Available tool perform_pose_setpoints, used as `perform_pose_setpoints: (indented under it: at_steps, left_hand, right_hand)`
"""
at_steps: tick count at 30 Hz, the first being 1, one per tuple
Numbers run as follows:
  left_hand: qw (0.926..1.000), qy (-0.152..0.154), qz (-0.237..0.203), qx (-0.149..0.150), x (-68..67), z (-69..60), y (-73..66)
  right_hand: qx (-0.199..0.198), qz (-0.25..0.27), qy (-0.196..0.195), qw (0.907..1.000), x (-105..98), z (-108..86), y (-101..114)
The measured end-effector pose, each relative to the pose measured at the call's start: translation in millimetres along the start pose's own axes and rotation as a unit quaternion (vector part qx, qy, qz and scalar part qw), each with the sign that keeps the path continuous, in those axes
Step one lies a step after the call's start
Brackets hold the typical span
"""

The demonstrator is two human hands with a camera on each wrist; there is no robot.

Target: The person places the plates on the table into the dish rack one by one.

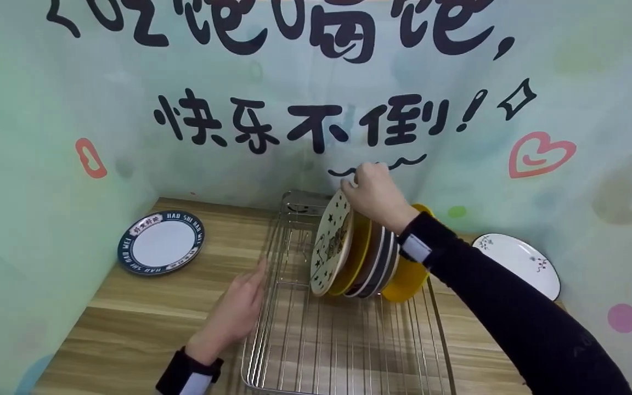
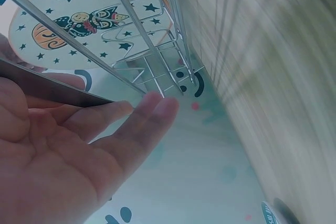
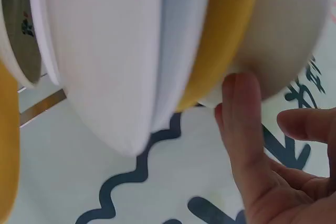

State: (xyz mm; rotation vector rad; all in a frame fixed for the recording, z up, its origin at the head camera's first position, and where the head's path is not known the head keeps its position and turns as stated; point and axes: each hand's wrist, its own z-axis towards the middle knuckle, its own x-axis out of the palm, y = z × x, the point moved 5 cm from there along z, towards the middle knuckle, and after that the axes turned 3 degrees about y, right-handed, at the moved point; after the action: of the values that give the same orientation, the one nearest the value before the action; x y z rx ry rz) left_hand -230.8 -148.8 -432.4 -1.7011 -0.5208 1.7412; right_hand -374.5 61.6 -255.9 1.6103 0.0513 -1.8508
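In the head view a star-patterned plate stands on edge in a wire dish rack, first in a row of upright plates. My right hand is at its top rim. In the right wrist view my right fingers touch the plate's pale back, and the thumb stands apart from it. My left hand lies along the rack's left side with fingers extended. The left wrist view shows the left hand by a flat metal bar of the rack, its fingertips near the wires.
A blue-rimmed plate lies left of the rack on the wooden table. An oval white plate lies on the right. Yellow dishes stand behind the row. A printed backdrop rises behind and at both sides.
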Motion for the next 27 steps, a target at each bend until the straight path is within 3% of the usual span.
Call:
perform_pose_setpoints:
  at_steps: [5, 9, 13, 16, 21, 27]
  left_hand:
    - [1.0000, 0.003, 0.002, 0.002, -0.1, 0.3, -1.9]
    - [1.0000, 0.002, -0.001, 0.002, 0.2, 0.6, -1.5]
    - [1.0000, 0.001, -0.006, -0.001, 0.5, 0.2, 0.1]
    - [1.0000, 0.001, -0.007, 0.000, 0.4, -0.5, 0.5]
    - [1.0000, 0.000, -0.006, -0.002, -1.4, -1.6, -0.3]
    - [0.9998, -0.006, -0.016, 0.009, -0.9, -0.9, -1.3]
  right_hand:
    - [-0.017, 0.025, -0.051, 0.9983, -27, -17.9, -2]
    - [-0.020, 0.052, -0.079, 0.9953, -44, -37.5, -16]
    - [0.038, 0.104, -0.072, 0.9912, -51, -58.3, -51]
    - [0.102, 0.148, -0.052, 0.9823, -50, -75.2, -86]
    - [0.177, 0.238, -0.031, 0.9546, -35, -109.8, -140]
    - [0.247, 0.360, -0.061, 0.8974, -7, -158.9, -192]
